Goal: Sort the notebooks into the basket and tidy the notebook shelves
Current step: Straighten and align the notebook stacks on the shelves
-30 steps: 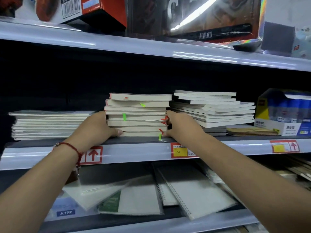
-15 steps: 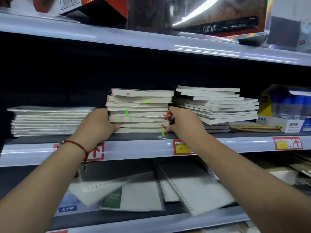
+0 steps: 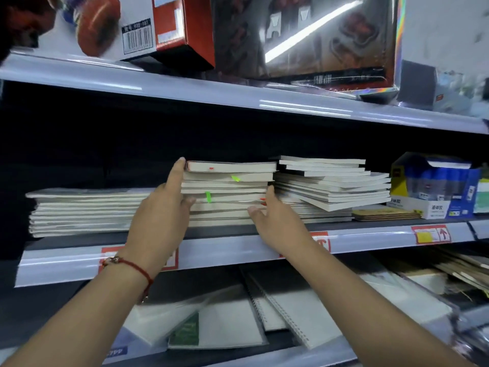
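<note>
Middle notebook stack (image 3: 227,193) on middle shelf (image 3: 238,251), between both hands; left hand (image 3: 161,215) fingers straight, flat against stack's left edge, forefinger at top notebook; right hand (image 3: 275,223) relaxed, fingers touching stack's right edge; further stacks just beside, left (image 3: 84,211) and right (image 3: 330,186).

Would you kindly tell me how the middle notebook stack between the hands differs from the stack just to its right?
The middle stack sits fairly squared, with green and red tabs along its page edges; the right stack is fanned and skewed, with no tabs showing. The left hand and right hand flank the middle stack; the right stack is untouched. Both are pale notebooks lying flat on the same shelf.
</note>
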Tool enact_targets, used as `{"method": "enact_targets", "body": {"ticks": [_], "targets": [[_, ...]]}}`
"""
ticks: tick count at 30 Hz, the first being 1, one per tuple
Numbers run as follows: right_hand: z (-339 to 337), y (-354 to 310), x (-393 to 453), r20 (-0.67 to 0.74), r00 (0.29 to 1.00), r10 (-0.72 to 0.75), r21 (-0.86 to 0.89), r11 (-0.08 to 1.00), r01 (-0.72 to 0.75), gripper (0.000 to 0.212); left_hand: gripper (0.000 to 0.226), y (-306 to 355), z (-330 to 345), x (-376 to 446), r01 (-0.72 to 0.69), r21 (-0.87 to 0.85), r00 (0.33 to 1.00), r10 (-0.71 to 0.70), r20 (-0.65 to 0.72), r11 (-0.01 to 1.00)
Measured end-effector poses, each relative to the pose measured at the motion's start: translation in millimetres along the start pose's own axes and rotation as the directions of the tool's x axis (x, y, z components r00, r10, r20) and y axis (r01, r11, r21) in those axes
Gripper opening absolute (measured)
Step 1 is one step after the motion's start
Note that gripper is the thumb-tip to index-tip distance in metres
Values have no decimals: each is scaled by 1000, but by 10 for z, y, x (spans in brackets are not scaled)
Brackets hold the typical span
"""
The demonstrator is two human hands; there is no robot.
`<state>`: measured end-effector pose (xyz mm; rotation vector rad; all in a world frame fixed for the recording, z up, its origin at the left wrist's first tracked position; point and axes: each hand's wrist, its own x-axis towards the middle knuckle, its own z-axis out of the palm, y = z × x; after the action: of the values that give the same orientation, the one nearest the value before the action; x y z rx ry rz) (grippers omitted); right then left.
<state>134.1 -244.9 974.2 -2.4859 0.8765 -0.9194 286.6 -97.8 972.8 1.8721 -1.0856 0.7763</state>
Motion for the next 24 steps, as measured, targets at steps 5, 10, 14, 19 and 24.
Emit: {"method": "enact_targets", "body": {"ticks": [5, 10, 14, 19, 24], "targets": [[87, -73, -3, 79, 996, 41, -87, 996, -34, 89, 55, -87, 22, 81, -11, 56, 1000, 11, 0, 998], [75, -86, -29, 63, 996, 58, -91, 994, -52, 90, 59, -131, 34, 66, -62, 58, 998, 61, 9, 996], [-46, -130, -229, 1, 1000, 20, -37, 999, -20, 86, 68, -93, -60, -23, -101, 16, 994, 100, 44, 995], [-386, -93, -723, -172, 977, -123, -223, 971, 83, 65, 69, 240, -120, -270, -190, 64, 977, 195, -89, 980], [-820, 330, -874, -296, 925, -239, -336, 932, 133, 56, 69, 821, 132, -303, -293, -9, 955, 292, -53, 956]]}}
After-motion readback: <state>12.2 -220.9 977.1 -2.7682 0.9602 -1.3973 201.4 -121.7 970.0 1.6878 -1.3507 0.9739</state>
